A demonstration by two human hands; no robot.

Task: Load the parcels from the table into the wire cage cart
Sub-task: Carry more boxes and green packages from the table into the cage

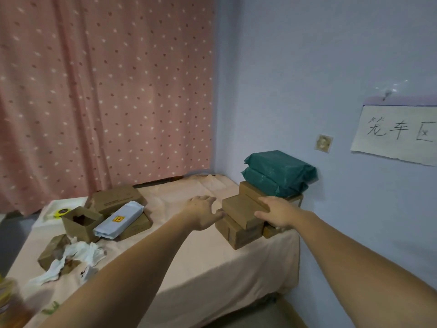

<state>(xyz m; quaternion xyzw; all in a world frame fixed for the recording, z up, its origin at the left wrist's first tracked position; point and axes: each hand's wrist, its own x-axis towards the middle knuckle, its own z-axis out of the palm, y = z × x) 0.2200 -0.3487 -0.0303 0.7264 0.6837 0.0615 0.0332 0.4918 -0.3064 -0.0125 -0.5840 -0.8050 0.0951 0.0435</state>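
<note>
Reaching to the far right of the table, the right hand gripped the small brown box on the pile, the left hand spread open beside it; it looked stiff and light, best held by both sides.

You have a single wide-angle view here, worn on your head and looking forward and down along both forearms toward the corner where the curtain meets the wall. The table sits close under you, filling the lower middle. Straight lines bow toward the edges of this view.
</note>
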